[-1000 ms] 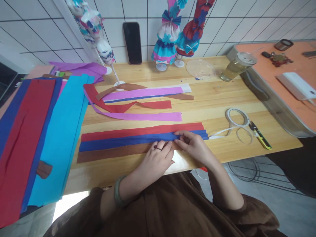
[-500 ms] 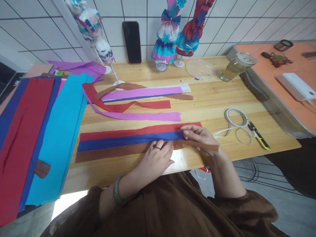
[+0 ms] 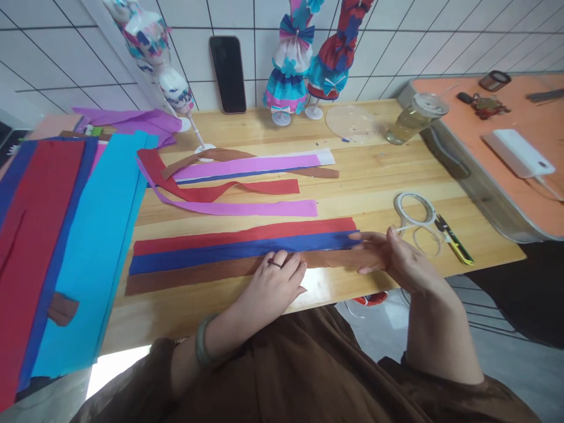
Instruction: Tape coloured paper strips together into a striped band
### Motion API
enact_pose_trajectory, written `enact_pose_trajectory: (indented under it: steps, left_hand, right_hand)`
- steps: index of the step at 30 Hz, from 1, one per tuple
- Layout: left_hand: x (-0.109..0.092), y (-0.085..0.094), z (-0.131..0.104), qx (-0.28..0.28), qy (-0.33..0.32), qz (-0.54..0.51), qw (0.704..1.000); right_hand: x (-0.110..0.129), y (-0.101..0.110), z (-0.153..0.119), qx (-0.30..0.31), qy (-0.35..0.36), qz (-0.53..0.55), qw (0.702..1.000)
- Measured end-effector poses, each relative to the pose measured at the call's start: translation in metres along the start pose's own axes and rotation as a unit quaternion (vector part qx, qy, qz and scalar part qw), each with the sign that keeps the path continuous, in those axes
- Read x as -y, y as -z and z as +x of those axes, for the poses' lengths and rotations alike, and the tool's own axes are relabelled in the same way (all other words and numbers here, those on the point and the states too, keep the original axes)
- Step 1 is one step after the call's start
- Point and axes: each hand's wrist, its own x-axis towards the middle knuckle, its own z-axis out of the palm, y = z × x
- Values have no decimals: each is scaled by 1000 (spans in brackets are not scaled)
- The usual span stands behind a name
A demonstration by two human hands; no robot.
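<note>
The brown strip (image 3: 194, 274) I touch looks like matt, lightly creased paper, and so do my blue strip (image 3: 238, 251) and red strip (image 3: 238, 237). The tabletop (image 3: 374, 182) is smooth, pale wood with a soft gloss. My sleeve (image 3: 127, 376) is brown cloth; my bangle (image 3: 200, 343) looks polished, stone-like. The phone (image 3: 228, 73) has a dark, glossy face, the wall tiles (image 3: 396, 47) a smooth sheen.

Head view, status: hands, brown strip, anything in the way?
Left hand on brown strip, right hand at its right end. Brown strip along near side of blue strip. Tape roll beyond right hand, off brown strip.
</note>
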Motion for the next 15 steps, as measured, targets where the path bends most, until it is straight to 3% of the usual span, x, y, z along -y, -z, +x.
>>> enact_pose_trajectory:
  steps: [3, 15]
  left_hand:
    - [0, 0, 0, -1, 1, -1, 1000]
    - [0, -1, 1, -6, 0, 1, 1000]
  right_hand:
    - [-1, 3, -7, -12, -35, 36, 999]
    - [-12, -11, -9, -156, 29, -49, 986]
